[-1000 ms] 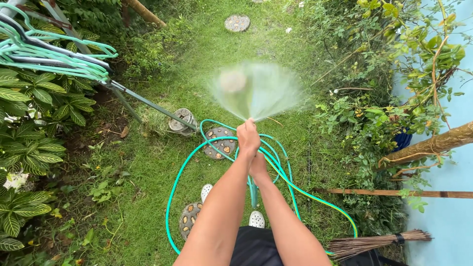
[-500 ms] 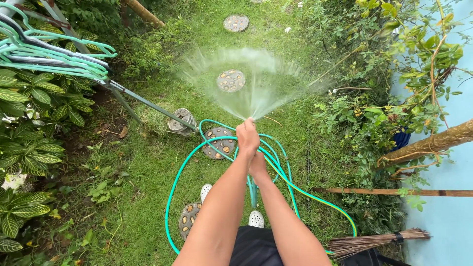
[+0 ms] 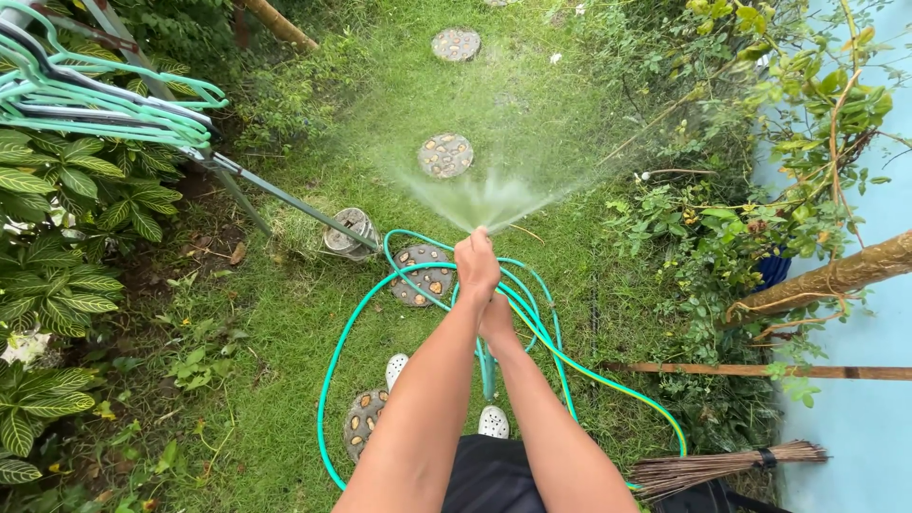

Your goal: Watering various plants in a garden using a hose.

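Hose, green with a yellow stripe along part of its run, lies in loose loops on the grass, around the stepping stone just ahead of the feet, and rises to the hands at centre frame. The left hand is clenched around the outlet end, apparently pinching the opening; a wide fan of spray spreads toward the far stepping stone. The right hand sits just behind and below the left, closed on the hose as far as can be seen; its fingers are largely hidden.

Handling judgement: the hose is flexible but springy, holds its coil shape, and resists sharp bends. Filled with water, it will feel heavier than its look suggests and will drag on the turf. The wet surface near the outlet is probably slippery. Grip firmly just behind the outlet with one hand and support the run with the other. A broom lies at the near right.
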